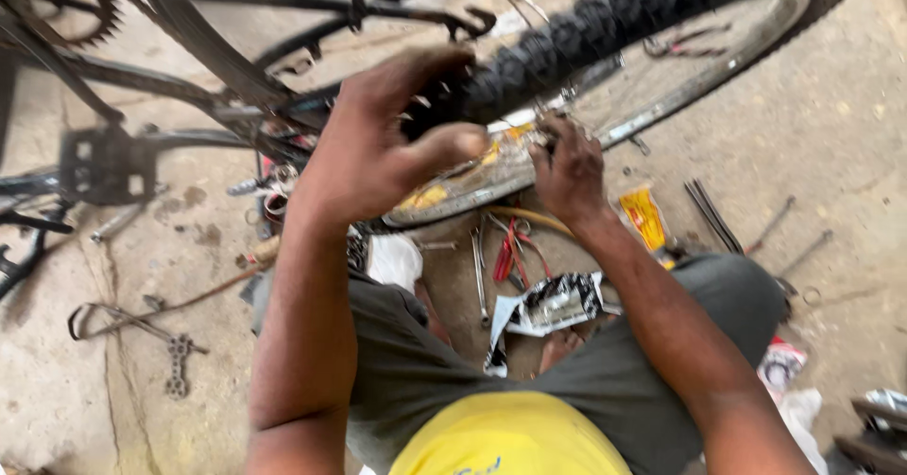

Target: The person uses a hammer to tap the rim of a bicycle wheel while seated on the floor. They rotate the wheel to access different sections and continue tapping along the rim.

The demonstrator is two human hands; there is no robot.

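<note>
A bicycle wheel with a knobby black tyre [605,22] and a shiny metal rim [661,107] lies tilted in front of me, still in the black bicycle frame [217,59]. My left hand [378,140] is curled over the tyre, fingers gripping its tread, and is blurred by motion. My right hand [567,168] is closed on the rim where the spokes meet it, pinching something small that I cannot make out. My knees in grey trousers are below.
Tools lie on the concrete floor: red-handled pliers [505,248], spanners [480,277], a multi-hole spanner [177,366], loose spokes [710,212], a yellow packet [644,215], crumpled wrappers [553,305]. A pedal [106,165] and chainring [85,8] are at left.
</note>
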